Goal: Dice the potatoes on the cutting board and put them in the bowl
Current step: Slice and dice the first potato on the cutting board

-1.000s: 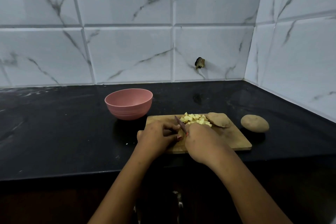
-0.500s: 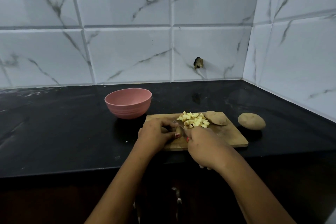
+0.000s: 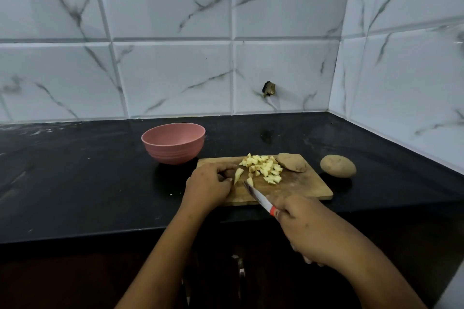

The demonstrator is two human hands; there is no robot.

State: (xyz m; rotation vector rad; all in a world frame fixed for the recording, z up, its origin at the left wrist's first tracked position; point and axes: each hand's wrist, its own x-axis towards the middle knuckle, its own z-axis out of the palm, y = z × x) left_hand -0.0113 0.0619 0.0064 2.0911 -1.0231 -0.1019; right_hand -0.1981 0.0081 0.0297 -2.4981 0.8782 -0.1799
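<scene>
We can read no text, label, brand or number anywhere: not on the pink bowl (image 3: pixel 173 154), the wooden cutting board (image 3: pixel 301 188) or the knife (image 3: pixel 256 194).

Dim, soft overhead light; glare on wall tiles (image 3: pixel 170 78); wide-angle bowing at edges.

My black countertop (image 3: pixel 75 183) carries three things directly. A pink bowl (image 3: pixel 173 143) stands just behind the left end of my wooden cutting board (image 3: pixel 301 188), which lies near the front edge. One whole unpeeled potato (image 3: pixel 337 166) rests just beside the board's right edge. A pale speck (image 3: pixel 170 194), perhaps a crumb, lies left of the board.
</scene>
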